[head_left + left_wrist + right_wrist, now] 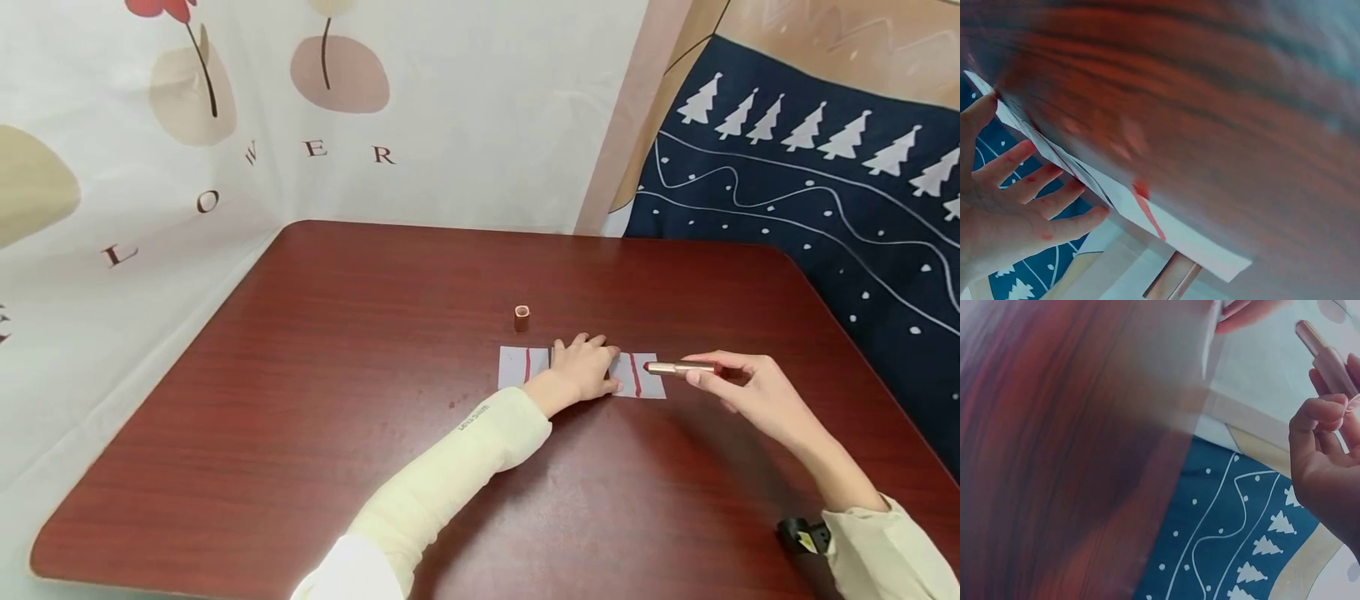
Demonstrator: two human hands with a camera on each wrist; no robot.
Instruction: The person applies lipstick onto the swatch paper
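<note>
White paper (512, 368) lies on the table, with one red stroke showing on its left part and another on its right part. My left hand (581, 370) rests across the middle of the paper, fingers spread, hiding what is under it. Between thumb and fingers, my right hand (761, 400) pinches a lipstick (678, 368) in a gold tube, its red tip pointing left over the right-hand stroke. In the right wrist view the lipstick (1329, 362) is held up from the tabletop. The left wrist view shows red smudges on the left fingers (1044, 206).
Behind the paper a lipstick cap (522, 320) stands upright on the reddish-brown table (300, 400). A white printed cloth (480, 125) hangs along the left and back edges. A dark blue cloth with white trees (795, 183) hangs at the right.
</note>
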